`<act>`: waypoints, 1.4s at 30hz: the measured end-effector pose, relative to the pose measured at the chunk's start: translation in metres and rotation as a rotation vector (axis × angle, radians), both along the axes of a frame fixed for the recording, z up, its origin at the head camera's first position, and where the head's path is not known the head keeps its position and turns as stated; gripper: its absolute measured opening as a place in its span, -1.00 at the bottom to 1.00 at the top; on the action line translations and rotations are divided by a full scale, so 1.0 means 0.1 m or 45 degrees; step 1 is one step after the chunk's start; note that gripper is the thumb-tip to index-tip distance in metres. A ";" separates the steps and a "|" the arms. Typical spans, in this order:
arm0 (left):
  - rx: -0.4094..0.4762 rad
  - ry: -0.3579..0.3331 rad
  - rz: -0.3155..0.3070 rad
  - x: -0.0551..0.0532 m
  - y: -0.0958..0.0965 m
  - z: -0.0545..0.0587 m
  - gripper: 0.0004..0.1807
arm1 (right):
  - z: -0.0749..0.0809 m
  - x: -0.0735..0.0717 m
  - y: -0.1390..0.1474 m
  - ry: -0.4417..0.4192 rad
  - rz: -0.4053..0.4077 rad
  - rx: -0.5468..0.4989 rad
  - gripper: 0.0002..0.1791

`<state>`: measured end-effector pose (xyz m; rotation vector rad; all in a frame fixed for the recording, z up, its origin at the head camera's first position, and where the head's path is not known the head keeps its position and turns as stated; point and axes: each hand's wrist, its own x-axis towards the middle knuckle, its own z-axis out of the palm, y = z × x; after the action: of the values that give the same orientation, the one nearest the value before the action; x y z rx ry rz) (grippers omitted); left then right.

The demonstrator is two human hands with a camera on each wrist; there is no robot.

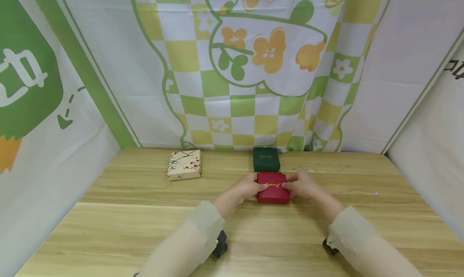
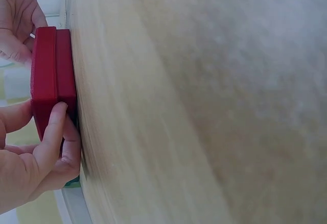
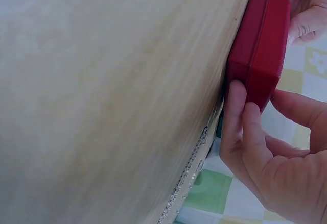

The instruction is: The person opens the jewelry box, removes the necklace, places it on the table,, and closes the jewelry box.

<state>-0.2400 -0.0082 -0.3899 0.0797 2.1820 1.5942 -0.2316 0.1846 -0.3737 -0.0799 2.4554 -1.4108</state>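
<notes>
A red jewelry box (image 1: 273,193) with gold lettering on its lid sits between both hands on the wooden table. My left hand (image 1: 248,186) grips its left side, thumb on the lid and fingers along the side. From the right, my right hand (image 1: 301,184) holds it in the same way. A step between lid and base shows along the red box (image 2: 46,76) in the left wrist view. The lid is on, so the inside is hidden. Just behind stands a dark green jewelry box (image 1: 266,159), close to the red one.
A cream box with a floral print (image 1: 184,165) lies at the back left. To the right of the hands, a silver chain with a small pendant (image 1: 375,193) lies on the table (image 1: 145,228), another thin chain farther back. A patterned cloth (image 1: 243,108) hangs behind the table.
</notes>
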 end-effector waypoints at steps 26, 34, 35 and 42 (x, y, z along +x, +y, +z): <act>-0.413 0.417 0.115 -0.09 -0.88 0.27 -0.44 | 0.40 -0.11 0.09 0.189 0.092 0.150 -0.45; -0.611 0.640 0.128 -0.24 -1.66 0.40 -0.30 | 0.53 -0.14 -0.12 0.242 0.065 0.090 -0.48; -0.602 0.638 0.119 -0.26 -1.75 0.40 -0.28 | 0.54 -0.16 -0.16 0.249 0.063 0.089 -0.49; -0.451 0.506 0.213 -0.31 -2.18 0.34 -0.30 | 0.50 -0.28 -0.51 0.177 0.084 -0.050 -0.49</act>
<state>-0.2710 -0.2263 -0.3561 0.1169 2.8158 1.3346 -0.2600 0.1340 -0.3239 -0.2738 2.5105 -1.4710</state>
